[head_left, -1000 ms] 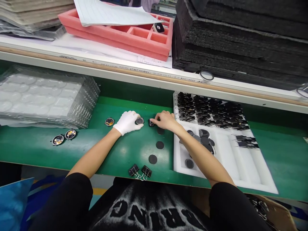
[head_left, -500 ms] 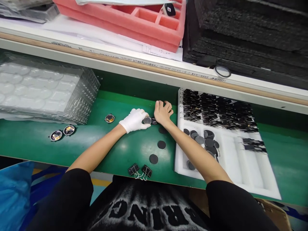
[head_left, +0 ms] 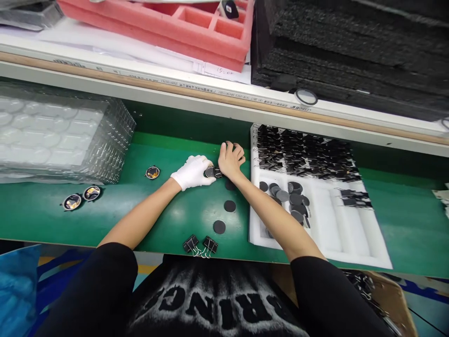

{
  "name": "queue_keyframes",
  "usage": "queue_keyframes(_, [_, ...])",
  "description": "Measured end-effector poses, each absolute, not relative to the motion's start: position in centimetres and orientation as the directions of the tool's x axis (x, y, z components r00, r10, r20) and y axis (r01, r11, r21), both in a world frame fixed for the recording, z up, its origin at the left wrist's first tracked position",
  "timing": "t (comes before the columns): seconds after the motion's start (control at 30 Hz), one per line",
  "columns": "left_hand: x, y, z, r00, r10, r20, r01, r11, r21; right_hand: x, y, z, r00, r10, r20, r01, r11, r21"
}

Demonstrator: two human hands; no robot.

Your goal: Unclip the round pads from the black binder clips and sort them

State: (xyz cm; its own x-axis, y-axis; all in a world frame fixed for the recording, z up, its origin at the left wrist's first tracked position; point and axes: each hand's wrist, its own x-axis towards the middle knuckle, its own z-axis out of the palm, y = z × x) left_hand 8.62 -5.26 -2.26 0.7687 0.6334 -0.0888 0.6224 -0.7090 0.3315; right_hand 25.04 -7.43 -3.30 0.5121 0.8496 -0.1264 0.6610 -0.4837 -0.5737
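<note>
My left hand [head_left: 191, 173], in a white glove, grips a round watch-like case [head_left: 210, 172] with a dark disc on its face, held at the table. At the case's right edge sits a black binder clip [head_left: 218, 172]. My bare right hand [head_left: 231, 161] is on that clip; its upper fingers are bent and apart, and its grip is partly hidden. Below the hands lie black discs [head_left: 229, 206], one partly under my right wrist. Two more binder clips [head_left: 191, 245] rest at the front edge. Three round cases with shiny gold-coloured insides [head_left: 152, 172] lie to the left.
A white foam tray [head_left: 329, 234] at right holds rows of binder clips [head_left: 305, 152] and loose dark discs [head_left: 296, 199]. Stacked clear plastic trays [head_left: 70, 135] stand at left. Behind runs a shelf ledge [head_left: 175, 89] with pink foam [head_left: 157, 28] and black foam blocks [head_left: 351, 51].
The binder clip in my right hand has moved left against the case, and now meets its edge. The whole view has shifted slightly.
</note>
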Motion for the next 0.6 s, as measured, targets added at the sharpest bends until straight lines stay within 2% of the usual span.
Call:
queue_keyframes(0.13, [8.3, -6.2, -1.8, 0.695, 0.713, -0.086, 0.702, -0.649, 0.291, 25.5, -7.9, -1.1, 0.571, 0.810, -0.138, 0.522, -0.487, -0.700])
queue_keyframes(0.2, [7.5, -7.1, -1.7, 0.579, 0.811, -0.082, 0.800, -0.546, 0.246, 25.5, -10.2, 1.0, 0.517, 0.854, -0.060, 0.573, -0.398, -0.716])
queue_keyframes(0.23, [6.9, -7.6, -1.6, 0.520, 0.852, -0.064, 0.839, -0.495, 0.226, 25.3, -12.1, 2.0, 0.418, 0.908, -0.011, 0.646, -0.306, -0.700])
queue_keyframes(0.3, [5.6, -8.3, -1.6, 0.486, 0.874, -0.008, 0.858, -0.475, 0.197, 24.8, -17.0, 3.6, -0.002, 1.000, 0.011, 0.779, 0.008, -0.627])
queue_keyframes(0.37, [4.4, -8.5, -1.6, 0.588, 0.808, 0.036, 0.793, -0.585, 0.170, 24.2, -22.3, 4.2, -0.438, 0.897, -0.059, 0.776, 0.344, -0.528])
queue_keyframes(0.4, [4.0, -8.4, -1.5, 0.660, 0.750, 0.043, 0.737, -0.658, 0.153, 23.9, -24.6, 4.1, -0.550, 0.831, -0.084, 0.759, 0.456, -0.464])
queue_keyframes(0.5, [3.7, -7.8, -1.3, 0.793, 0.609, 0.020, 0.602, -0.789, 0.120, 23.2, -28.8, 2.5, -0.712, 0.699, -0.070, 0.665, 0.639, -0.387])
queue_keyframes(0.6, [4.0, -7.0, -0.7, 0.773, 0.634, -0.022, 0.633, -0.767, 0.105, 23.1, -29.4, 0.7, -0.770, 0.637, 0.040, 0.588, 0.732, -0.344])
